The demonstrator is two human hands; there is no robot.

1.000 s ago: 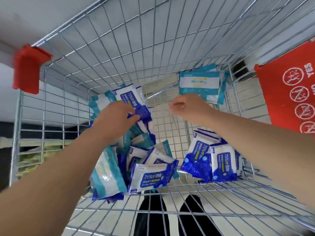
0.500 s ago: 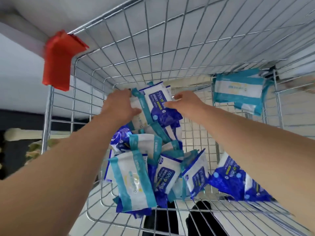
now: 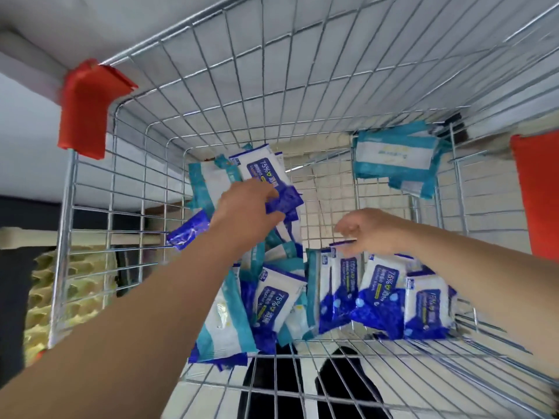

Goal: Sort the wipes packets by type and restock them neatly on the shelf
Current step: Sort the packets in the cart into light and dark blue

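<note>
1. A wire cart basket [image 3: 211,86] is filling the view beneath a pale wall. A red corner guard [image 3: 87,107] is sitting on its far-left corner, a red panel [image 3: 538,192] is showing at the right edge, and black shoes [image 3: 272,385] are showing through the near mesh.
2. All the wipes packets are lying inside the basket. On the left, a mixed heap [image 3: 227,322] is jumbling teal-and-white packs with blue-and-white ones. In the near right, a row of blue packets [image 3: 381,291] marked "75%" is standing side by side. In the far-right corner, a teal stack [image 3: 396,155] is resting against the mesh.
3. The left hand [image 3: 245,213] is pinching the dark lower end of a blue packet [image 3: 266,170] at the top of the heap, fingers over it and thumb under.
4. The right hand [image 3: 372,231] is hanging with curled fingers at the top edge of the row's leftmost pack. Blur is hiding whether it is gripping or only touching.
5. Half a second ago both hands were meeting at that top packet. Now the right hand is down at the row, well apart from the left.
6. The held packet's long axis is running away from the person, white end far. The row's packs are standing upright, white ends up. The teal stack's long axis is running left to right.
</note>
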